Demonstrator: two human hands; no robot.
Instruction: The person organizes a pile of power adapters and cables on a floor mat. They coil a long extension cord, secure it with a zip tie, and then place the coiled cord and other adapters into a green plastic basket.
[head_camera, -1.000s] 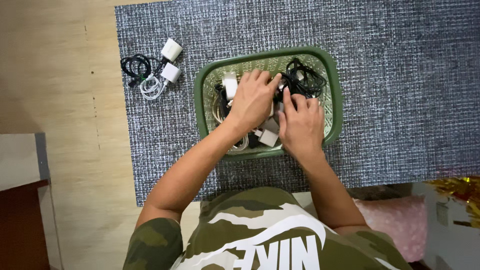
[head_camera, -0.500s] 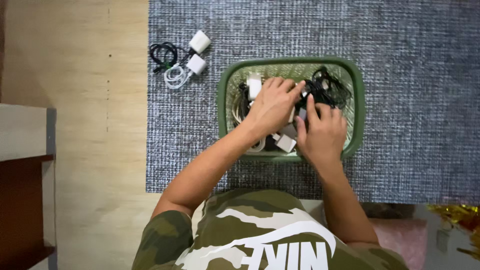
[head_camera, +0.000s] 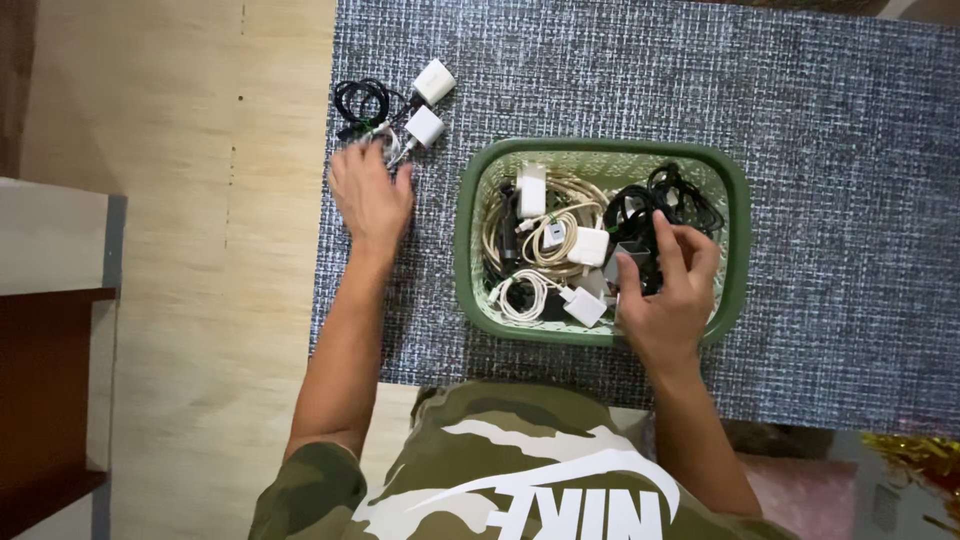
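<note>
Left hand (head_camera: 369, 195) flat, fingers spread; right hand (head_camera: 668, 290) curled, pinching.

I see my left hand (head_camera: 368, 195) lying flat on the grey woven mat (head_camera: 820, 120), its fingertips touching the white coiled cable (head_camera: 385, 145) beside two white chargers (head_camera: 428, 103) and a black cable (head_camera: 360, 100). My right hand (head_camera: 668, 290) is inside the green basket (head_camera: 740, 200), fingers closed round a dark adapter (head_camera: 633, 262) beside tangled black cables (head_camera: 665, 200).

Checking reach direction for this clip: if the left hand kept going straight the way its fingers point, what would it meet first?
The left hand points up the mat; its fingers already reach the coiled white cable, with the white charger plug just beyond. Contact depth is unclear.
</note>
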